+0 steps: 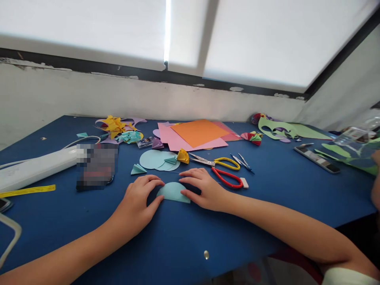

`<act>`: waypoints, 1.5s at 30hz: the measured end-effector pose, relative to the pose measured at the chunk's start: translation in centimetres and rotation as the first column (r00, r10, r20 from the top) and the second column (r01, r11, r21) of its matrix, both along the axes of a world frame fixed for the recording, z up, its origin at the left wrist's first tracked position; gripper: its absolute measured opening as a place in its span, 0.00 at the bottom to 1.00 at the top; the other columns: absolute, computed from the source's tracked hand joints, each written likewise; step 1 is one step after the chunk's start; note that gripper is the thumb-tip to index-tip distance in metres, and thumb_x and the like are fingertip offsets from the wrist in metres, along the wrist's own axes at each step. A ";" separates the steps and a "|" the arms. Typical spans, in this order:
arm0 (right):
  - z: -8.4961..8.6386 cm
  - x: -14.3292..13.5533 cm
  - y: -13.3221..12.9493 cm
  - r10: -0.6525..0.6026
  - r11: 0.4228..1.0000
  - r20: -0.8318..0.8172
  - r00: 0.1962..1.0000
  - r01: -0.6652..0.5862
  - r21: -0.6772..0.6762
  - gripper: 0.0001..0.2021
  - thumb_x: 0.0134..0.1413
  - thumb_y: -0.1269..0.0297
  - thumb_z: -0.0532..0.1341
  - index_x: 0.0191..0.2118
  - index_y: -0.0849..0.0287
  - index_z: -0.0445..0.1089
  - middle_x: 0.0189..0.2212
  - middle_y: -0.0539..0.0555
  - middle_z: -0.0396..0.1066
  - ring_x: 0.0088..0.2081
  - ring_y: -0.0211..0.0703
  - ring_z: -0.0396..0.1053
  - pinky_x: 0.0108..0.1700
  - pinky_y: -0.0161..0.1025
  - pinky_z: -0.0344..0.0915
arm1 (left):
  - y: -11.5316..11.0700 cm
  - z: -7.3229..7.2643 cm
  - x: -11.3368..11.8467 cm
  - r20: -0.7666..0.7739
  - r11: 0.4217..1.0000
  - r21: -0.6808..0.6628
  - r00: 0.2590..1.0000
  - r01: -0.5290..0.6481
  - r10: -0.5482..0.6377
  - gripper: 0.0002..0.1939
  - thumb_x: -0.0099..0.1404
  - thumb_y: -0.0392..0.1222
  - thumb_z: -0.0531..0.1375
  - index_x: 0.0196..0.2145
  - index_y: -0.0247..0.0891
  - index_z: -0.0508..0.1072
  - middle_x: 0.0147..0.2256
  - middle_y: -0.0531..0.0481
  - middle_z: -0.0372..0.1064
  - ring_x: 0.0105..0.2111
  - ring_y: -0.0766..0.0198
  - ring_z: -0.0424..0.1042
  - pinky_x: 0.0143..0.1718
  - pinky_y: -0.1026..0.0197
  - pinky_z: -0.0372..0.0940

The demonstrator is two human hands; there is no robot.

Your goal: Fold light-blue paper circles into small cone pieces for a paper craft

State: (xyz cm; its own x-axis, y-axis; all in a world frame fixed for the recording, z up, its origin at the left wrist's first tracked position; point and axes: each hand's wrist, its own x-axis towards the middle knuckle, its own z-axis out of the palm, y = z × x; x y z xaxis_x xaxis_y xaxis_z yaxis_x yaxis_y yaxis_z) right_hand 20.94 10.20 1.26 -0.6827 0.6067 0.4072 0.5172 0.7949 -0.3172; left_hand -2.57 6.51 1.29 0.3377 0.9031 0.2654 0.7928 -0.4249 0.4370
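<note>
A light blue paper half circle (173, 192), its straight edge toward me, lies on the blue table (118, 241). My left hand (143, 198) pinches its left end between thumb and fingers. On the right side, my right hand (203, 189) has thumb and index finger closed on the paper, the other fingers extended over it. Just beyond are light blue paper circles (151, 159), a folded light blue piece (138, 169) and a folded yellow piece (183, 156).
Scissors (227, 178) with red and yellow handles lie beside a white eraser (244, 183). Orange paper (198, 132) tops pink sheets at the back. A dark phone (96, 168) and white power strip (38, 168) are left; another phone (317, 158) is right.
</note>
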 end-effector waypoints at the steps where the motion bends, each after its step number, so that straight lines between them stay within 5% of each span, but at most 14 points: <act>1: 0.1 0.0 -0.1 0.030 0.999 -0.009 1.000 -0.030 -0.019 0.12 0.61 0.60 0.55 0.47 0.58 0.67 0.48 0.57 0.67 0.50 0.45 0.63 0.52 0.46 0.56 | 0.1 0.0 0.0 0.045 1.000 -0.027 0.999 0.006 -0.005 0.11 0.62 0.43 0.55 0.42 0.41 0.69 0.46 0.45 0.66 0.49 0.52 0.65 0.51 0.47 0.60; 7: 1.0 -0.1 -1.2 0.161 0.978 -0.076 0.984 -0.169 -0.121 0.11 0.62 0.63 0.53 0.45 0.58 0.69 0.46 0.56 0.68 0.48 0.42 0.63 0.53 0.45 0.55 | -0.4 0.8 0.2 0.227 0.992 -0.109 0.973 0.065 -0.039 0.03 0.59 0.37 0.55 0.30 0.40 0.69 0.44 0.47 0.66 0.48 0.56 0.66 0.51 0.52 0.61; 10: 1.4 -0.2 -1.7 0.173 0.964 -0.078 0.982 -0.185 -0.191 0.11 0.63 0.63 0.51 0.45 0.56 0.69 0.46 0.56 0.67 0.48 0.42 0.63 0.52 0.44 0.57 | -0.6 1.2 0.2 0.252 0.985 -0.143 0.966 0.098 -0.060 0.08 0.60 0.36 0.54 0.26 0.40 0.70 0.45 0.47 0.65 0.49 0.55 0.65 0.51 0.51 0.60; 13: 1.2 -0.5 -2.2 0.141 0.969 -0.093 0.986 -0.157 -0.192 0.11 0.63 0.64 0.51 0.44 0.57 0.70 0.36 0.54 0.70 0.40 0.40 0.66 0.45 0.40 0.61 | -0.9 1.3 0.4 0.366 0.972 -0.178 0.927 0.152 -0.078 0.10 0.61 0.38 0.53 0.25 0.39 0.70 0.44 0.47 0.65 0.47 0.55 0.66 0.50 0.52 0.61; 16: 0.7 -1.0 -2.5 0.019 0.991 -0.179 0.984 -0.042 -0.126 0.11 0.62 0.64 0.53 0.45 0.58 0.69 0.33 0.53 0.71 0.35 0.39 0.68 0.40 0.37 0.64 | -1.6 1.1 1.1 0.651 0.919 -0.310 0.759 0.243 0.019 0.09 0.64 0.43 0.53 0.41 0.40 0.68 0.45 0.45 0.65 0.45 0.56 0.69 0.46 0.54 0.66; 18: 0.5 -1.2 -2.7 -0.091 0.993 -0.230 0.969 0.069 -0.099 0.12 0.61 0.62 0.54 0.48 0.56 0.68 0.35 0.53 0.72 0.36 0.39 0.69 0.39 0.35 0.66 | -2.2 0.9 1.7 0.797 0.853 -0.412 0.580 0.321 0.167 0.26 0.64 0.49 0.54 0.57 0.42 0.52 0.51 0.40 0.61 0.46 0.54 0.70 0.43 0.54 0.68; 21: 0.2 -1.6 -3.0 -0.148 0.987 -0.297 0.944 0.159 0.013 0.16 0.58 0.58 0.58 0.51 0.55 0.66 0.38 0.53 0.73 0.39 0.41 0.70 0.42 0.38 0.66 | -3.1 0.4 2.7 0.843 0.777 -0.501 0.417 0.380 0.340 0.47 0.59 0.57 0.58 0.63 0.41 0.33 0.59 0.33 0.51 0.50 0.49 0.67 0.43 0.53 0.69; 23: 0.2 -1.8 -3.2 -0.117 0.978 -0.301 0.946 0.162 0.128 0.21 0.56 0.56 0.59 0.54 0.55 0.63 0.40 0.55 0.73 0.42 0.45 0.69 0.45 0.42 0.64 | -3.5 0.3 3.3 0.854 0.743 -0.507 0.374 0.437 0.363 0.51 0.56 0.58 0.61 0.64 0.40 0.34 0.59 0.33 0.52 0.52 0.48 0.65 0.44 0.53 0.68; 26: 0.3 -2.1 -3.8 -0.065 0.965 -0.254 0.965 0.126 0.228 0.26 0.56 0.57 0.59 0.59 0.57 0.56 0.44 0.57 0.71 0.46 0.49 0.67 0.45 0.46 0.61 | -3.8 0.8 3.7 0.866 0.715 -0.482 0.396 0.506 0.304 0.41 0.54 0.53 0.64 0.61 0.42 0.52 0.54 0.40 0.62 0.49 0.51 0.67 0.41 0.56 0.69; 30: 1.0 -2.0 -4.5 -0.002 0.980 -0.228 0.974 0.047 0.194 0.27 0.55 0.59 0.57 0.59 0.61 0.55 0.45 0.60 0.70 0.47 0.51 0.67 0.45 0.47 0.59 | -3.9 2.0 3.2 0.785 0.729 -0.584 0.476 0.356 0.396 0.24 0.54 0.51 0.64 0.46 0.35 0.72 0.34 0.46 0.73 0.35 0.57 0.71 0.35 0.60 0.67; 33: 1.4 -1.7 -4.7 0.081 0.980 -0.211 0.974 -0.040 0.195 0.21 0.55 0.64 0.53 0.55 0.61 0.59 0.45 0.61 0.70 0.47 0.50 0.68 0.47 0.48 0.58 | -3.6 2.6 2.4 0.759 0.754 -0.607 0.462 0.249 0.458 0.20 0.53 0.48 0.65 0.41 0.35 0.74 0.31 0.49 0.73 0.33 0.59 0.70 0.33 0.62 0.64; 37: 1.3 -1.6 -4.4 0.144 0.960 -0.166 0.975 -0.097 0.263 0.19 0.52 0.70 0.52 0.51 0.59 0.62 0.40 0.57 0.72 0.45 0.47 0.69 0.47 0.47 0.57 | -3.1 2.6 1.7 0.782 0.754 -0.595 0.419 0.279 0.461 0.17 0.56 0.45 0.62 0.43 0.38 0.73 0.33 0.51 0.73 0.33 0.61 0.69 0.35 0.63 0.61; 45: 0.8 -0.9 -3.7 0.176 0.973 -0.238 0.955 -0.132 0.191 0.18 0.61 0.64 0.50 0.56 0.59 0.58 0.34 0.53 0.71 0.32 0.40 0.68 0.41 0.44 0.57 | -2.9 2.5 1.7 0.740 0.704 -0.648 0.459 0.290 0.492 0.15 0.54 0.46 0.64 0.38 0.36 0.76 0.27 0.53 0.70 0.28 0.64 0.66 0.30 0.65 0.57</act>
